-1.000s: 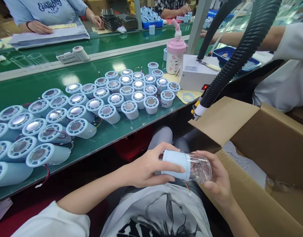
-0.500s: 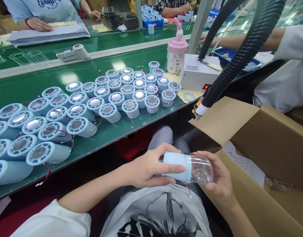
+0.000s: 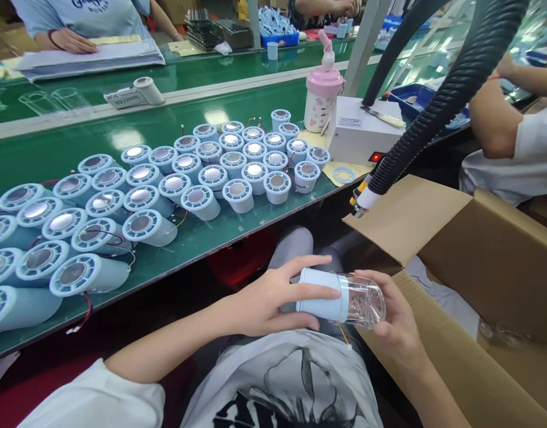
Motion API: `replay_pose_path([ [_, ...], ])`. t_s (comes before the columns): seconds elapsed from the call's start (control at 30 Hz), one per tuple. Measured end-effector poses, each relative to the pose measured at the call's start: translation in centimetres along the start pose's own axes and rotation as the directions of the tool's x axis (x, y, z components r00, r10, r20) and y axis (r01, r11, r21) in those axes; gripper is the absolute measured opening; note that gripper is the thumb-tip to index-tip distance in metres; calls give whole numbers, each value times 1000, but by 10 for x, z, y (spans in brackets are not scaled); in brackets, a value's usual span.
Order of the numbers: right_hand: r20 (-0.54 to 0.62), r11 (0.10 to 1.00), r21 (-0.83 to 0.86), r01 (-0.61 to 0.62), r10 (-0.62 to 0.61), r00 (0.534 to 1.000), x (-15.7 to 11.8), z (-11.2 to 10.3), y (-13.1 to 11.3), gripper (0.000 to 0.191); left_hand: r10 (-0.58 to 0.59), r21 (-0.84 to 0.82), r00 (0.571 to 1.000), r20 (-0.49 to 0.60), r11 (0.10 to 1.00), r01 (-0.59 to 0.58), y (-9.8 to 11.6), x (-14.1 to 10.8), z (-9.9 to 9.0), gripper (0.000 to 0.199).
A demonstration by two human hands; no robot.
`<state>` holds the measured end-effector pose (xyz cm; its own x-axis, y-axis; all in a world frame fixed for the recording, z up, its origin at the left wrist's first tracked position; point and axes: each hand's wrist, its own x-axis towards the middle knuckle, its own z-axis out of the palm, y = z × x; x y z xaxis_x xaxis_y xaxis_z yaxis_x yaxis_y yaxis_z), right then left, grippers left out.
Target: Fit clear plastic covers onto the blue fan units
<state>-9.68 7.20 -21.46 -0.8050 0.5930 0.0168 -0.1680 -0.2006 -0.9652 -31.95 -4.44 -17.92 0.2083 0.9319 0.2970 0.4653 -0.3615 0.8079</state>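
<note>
Above my lap, a light blue cylindrical housing (image 3: 320,282) lies on its side with one end against or inside a clear plastic cylinder (image 3: 362,304). My left hand (image 3: 273,300) is closed around the blue housing from the left, one finger across its front and another lifted off it. At the other end, my right hand (image 3: 400,324) grips the clear cylinder between thumb and fingers. A thin wire with a small white connector (image 3: 349,346) hangs below. On the green bench stand several blue housings (image 3: 277,184) with round metal discs in their tops; some have red and black wires.
An open cardboard box (image 3: 438,309) stands at my right, clear plastic pieces inside. A black corrugated hose (image 3: 442,107) hangs over it from above. A white device (image 3: 362,131) and a pink-lidded bottle (image 3: 320,101) stand at the bench's right. Other people work across and at right.
One left finger has lifted off the blue housing, and the left hand has shifted slightly right along it. My right hand keeps its hold. The co-worker at right has moved an arm.
</note>
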Motion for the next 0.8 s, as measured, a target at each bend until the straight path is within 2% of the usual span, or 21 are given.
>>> replay_pose_path([
  [0.1,72,983,-167,-77,90,993,-1,2,-4,56,-135,-67,989,66,988,139,1,5,1,75],
  [0.17,116,959,-242,-151,183,976,0,5,-6,58,-218,-142,968,125,961,235,1,8,3,83],
  [0.23,127,959,-164,-229,251,960,3,9,-6,52,-280,-248,947,158,917,313,0,9,4,85],
  [0.33,129,942,66,-329,319,939,6,12,-4,39,-321,-448,927,194,812,375,-2,5,5,82],
  [0.43,150,928,96,-359,343,927,7,13,-1,39,-363,-562,885,291,684,465,-4,-1,4,75],
  [0.5,155,943,31,-331,322,934,7,12,-1,41,-388,-591,864,323,630,504,-6,-4,5,76],
  [0.67,117,948,-248,-198,232,966,8,12,-4,41,-397,-677,884,249,581,452,-9,-5,9,73],
  [0.73,38,892,-445,-82,111,993,6,13,-5,37,-437,-681,866,243,559,473,-10,-5,12,70],
  [0.8,-17,760,-646,74,-112,994,3,14,-5,28,-485,-664,843,232,555,502,-11,-4,15,67],
])
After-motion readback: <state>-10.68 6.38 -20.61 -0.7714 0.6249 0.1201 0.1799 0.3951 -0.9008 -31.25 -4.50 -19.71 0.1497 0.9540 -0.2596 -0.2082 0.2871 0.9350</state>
